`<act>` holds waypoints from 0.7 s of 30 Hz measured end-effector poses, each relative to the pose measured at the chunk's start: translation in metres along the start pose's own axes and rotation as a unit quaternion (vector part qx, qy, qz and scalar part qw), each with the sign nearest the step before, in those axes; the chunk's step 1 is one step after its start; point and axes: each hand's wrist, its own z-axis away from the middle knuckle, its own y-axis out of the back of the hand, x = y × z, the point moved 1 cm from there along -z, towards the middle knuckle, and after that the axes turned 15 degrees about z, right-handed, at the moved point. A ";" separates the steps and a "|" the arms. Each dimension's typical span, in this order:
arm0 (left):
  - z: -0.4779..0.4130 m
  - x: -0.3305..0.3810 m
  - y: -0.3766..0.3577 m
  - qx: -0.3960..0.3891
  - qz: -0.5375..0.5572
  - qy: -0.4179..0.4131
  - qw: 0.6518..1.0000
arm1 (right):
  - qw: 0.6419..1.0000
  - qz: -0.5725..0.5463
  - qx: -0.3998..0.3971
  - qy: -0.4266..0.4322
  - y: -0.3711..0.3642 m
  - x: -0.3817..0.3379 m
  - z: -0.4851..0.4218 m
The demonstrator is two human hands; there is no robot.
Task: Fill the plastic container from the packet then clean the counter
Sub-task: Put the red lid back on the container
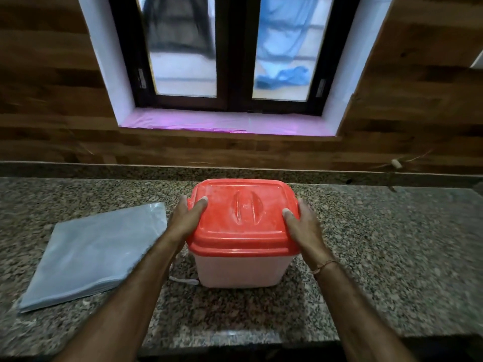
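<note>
Head view: left hand (187, 218) and right hand (304, 226) clamp opposite sides of red plastic lid (243, 218), fingers (200, 205) spread, thumbs on top. Lid sits on translucent white plastic container (240, 270), mid speckled granite table (392, 244). Flat grey plastic packet (94, 254) lies left, apart.

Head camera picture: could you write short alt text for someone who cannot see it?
Two bare hands, left hand and right hand, grip the sides of the red lid on a pale plastic container standing on a speckled granite counter. A flat grey plastic packet lies to its left, below a dark-framed window.
</note>
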 end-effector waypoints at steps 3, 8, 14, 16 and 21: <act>-0.004 -0.001 -0.004 0.015 -0.035 -0.006 0.999 | 0.992 0.128 -0.019 0.001 -0.007 0.000 -0.005; -0.003 0.002 -0.004 0.012 -0.056 0.000 0.998 | 0.991 0.130 -0.042 0.001 -0.004 -0.004 -0.009; 0.003 -0.005 0.001 0.094 -0.054 -0.004 0.994 | 0.993 0.110 -0.033 0.002 -0.002 -0.001 -0.006; 0.010 -0.001 0.001 0.153 -0.086 -0.042 0.984 | 0.996 0.082 -0.031 0.004 -0.002 0.001 -0.003; 0.018 0.001 0.001 0.172 -0.064 -0.058 0.981 | 0.992 -0.108 -0.049 -0.054 -0.003 0.010 -0.001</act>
